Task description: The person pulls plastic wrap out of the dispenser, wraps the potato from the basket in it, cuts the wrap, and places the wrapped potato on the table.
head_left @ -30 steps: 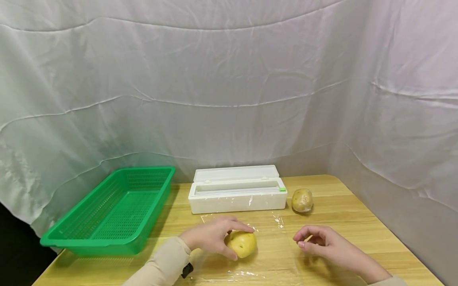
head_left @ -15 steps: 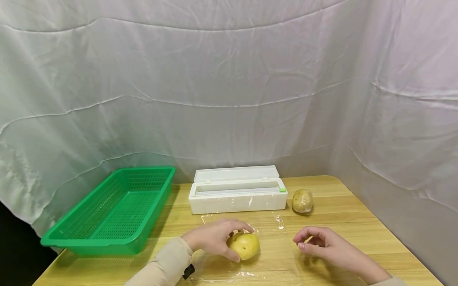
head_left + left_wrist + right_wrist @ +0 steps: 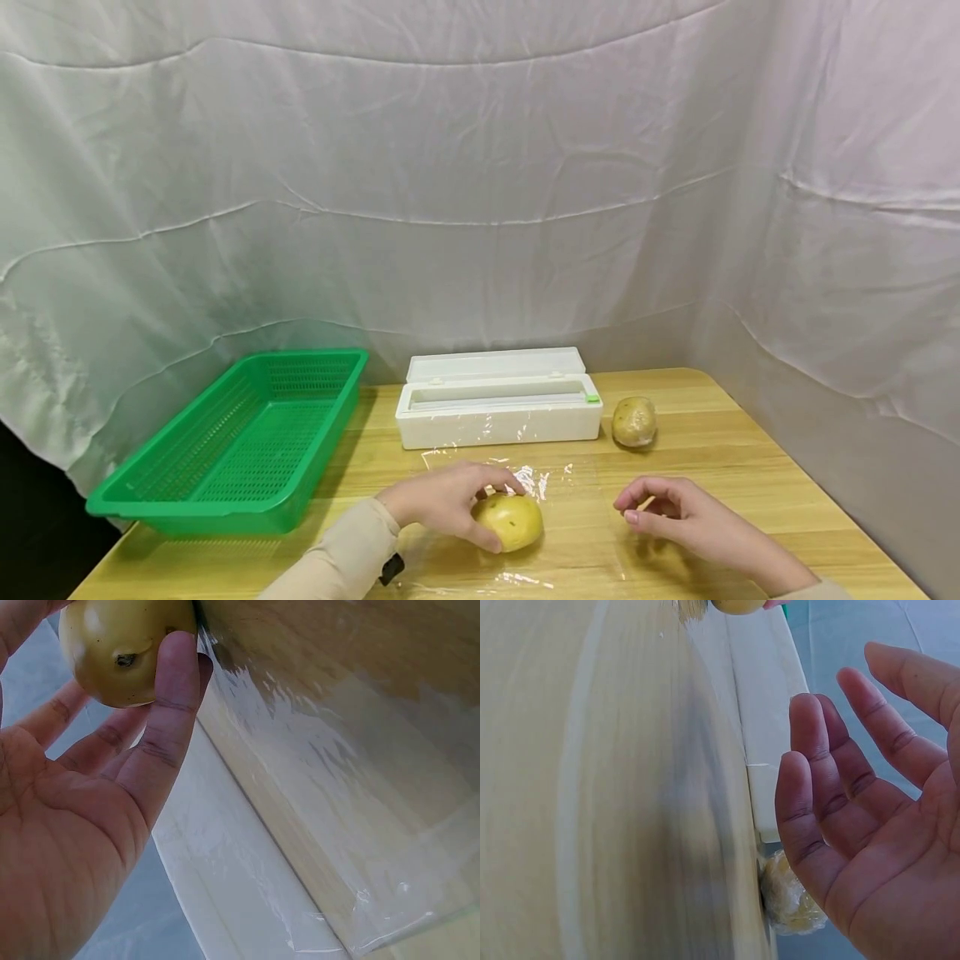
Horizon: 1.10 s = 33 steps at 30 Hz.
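Note:
My left hand [image 3: 448, 502] grips a yellow potato [image 3: 516, 525] between thumb and fingers, over a sheet of clear plastic wrap [image 3: 573, 546] spread on the wooden table. In the left wrist view the fingertips press on the potato [image 3: 124, 645], and a dark spot shows on its skin. The wrap comes forward from a white cling film box [image 3: 498, 427] whose lid stands raised. To the right of the sheet, my right hand [image 3: 675, 518] is held with loosely bent fingers and nothing in it, as the right wrist view also shows.
A second potato [image 3: 633, 422], covered in wrap, sits at the right end of the box. On the left stands a green perforated basket [image 3: 288, 500]. Grey-white cloth [image 3: 480, 250] hangs behind the wooden table [image 3: 735, 450].
My left hand and the potato have shifted slightly, the potato a little nearer me. Glints on the wrap behind it have changed. My right hand stays almost where it was.

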Each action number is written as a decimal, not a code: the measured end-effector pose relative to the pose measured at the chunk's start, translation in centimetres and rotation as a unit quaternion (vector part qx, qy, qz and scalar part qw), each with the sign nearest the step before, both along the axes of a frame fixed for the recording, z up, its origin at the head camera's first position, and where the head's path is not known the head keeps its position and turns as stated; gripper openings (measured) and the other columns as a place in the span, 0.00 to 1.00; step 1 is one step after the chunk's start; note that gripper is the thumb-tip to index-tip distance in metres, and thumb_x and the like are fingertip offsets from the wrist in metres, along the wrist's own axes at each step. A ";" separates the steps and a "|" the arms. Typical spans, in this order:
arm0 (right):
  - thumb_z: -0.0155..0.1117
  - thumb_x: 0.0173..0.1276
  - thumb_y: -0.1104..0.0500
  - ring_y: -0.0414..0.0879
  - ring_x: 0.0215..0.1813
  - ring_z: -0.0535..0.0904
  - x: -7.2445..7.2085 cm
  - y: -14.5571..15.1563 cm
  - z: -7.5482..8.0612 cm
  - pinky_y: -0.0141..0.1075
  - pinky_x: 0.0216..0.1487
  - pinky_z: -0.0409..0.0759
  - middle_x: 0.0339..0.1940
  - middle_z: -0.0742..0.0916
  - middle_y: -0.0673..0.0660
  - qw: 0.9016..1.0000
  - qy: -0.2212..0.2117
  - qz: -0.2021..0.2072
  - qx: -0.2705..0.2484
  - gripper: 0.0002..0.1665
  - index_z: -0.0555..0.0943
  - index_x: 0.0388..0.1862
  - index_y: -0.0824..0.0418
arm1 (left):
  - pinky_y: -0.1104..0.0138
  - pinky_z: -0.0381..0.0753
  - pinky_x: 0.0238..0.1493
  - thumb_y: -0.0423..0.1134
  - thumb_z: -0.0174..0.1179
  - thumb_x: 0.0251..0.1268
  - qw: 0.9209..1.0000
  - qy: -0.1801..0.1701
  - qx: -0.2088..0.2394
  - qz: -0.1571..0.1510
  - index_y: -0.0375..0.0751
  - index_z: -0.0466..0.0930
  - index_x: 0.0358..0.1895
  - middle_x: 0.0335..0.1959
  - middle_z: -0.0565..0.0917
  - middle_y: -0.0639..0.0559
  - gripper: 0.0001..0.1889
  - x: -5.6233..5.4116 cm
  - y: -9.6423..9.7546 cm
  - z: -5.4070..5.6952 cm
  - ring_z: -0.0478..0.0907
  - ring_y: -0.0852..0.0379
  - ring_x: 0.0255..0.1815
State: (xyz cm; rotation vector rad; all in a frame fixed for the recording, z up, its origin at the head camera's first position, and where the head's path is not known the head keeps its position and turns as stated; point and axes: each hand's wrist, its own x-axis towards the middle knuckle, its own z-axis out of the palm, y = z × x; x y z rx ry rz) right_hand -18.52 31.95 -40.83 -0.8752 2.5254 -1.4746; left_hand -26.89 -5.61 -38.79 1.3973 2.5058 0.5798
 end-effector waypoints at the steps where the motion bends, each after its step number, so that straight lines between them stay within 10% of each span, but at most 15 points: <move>1: 0.61 0.83 0.61 0.43 0.43 0.87 0.0 0.0 0.0 0.36 0.39 0.85 0.49 0.89 0.59 1.000 0.000 0.000 0.000 0.10 0.84 0.54 0.65 | 0.72 0.80 0.57 0.50 0.81 0.57 1.000 -0.001 -0.001 0.002 0.60 0.80 0.67 0.60 0.85 0.64 0.33 0.0 0.0 0.0 0.77 0.71 0.53; 21: 0.61 0.83 0.59 0.41 0.43 0.86 0.0 -0.2 -0.3 0.35 0.39 0.85 0.50 0.89 0.59 1.000 -0.017 0.002 0.011 0.10 0.84 0.54 0.64 | 0.68 0.84 0.55 0.53 0.78 0.64 0.998 -0.036 0.025 0.034 0.51 0.71 0.78 0.69 0.82 0.52 0.40 1.2 -2.9 0.8 0.83 0.67 0.51; 33: 0.66 0.79 0.64 0.33 0.39 0.84 0.3 -0.6 0.2 0.31 0.37 0.82 0.41 0.90 0.52 0.997 0.012 0.072 0.019 0.06 0.85 0.51 0.60 | 0.72 0.82 0.42 0.48 0.79 0.63 0.998 0.044 0.023 0.040 0.49 0.82 0.56 0.48 0.84 0.57 0.22 5.5 -8.8 1.6 0.78 0.73 0.40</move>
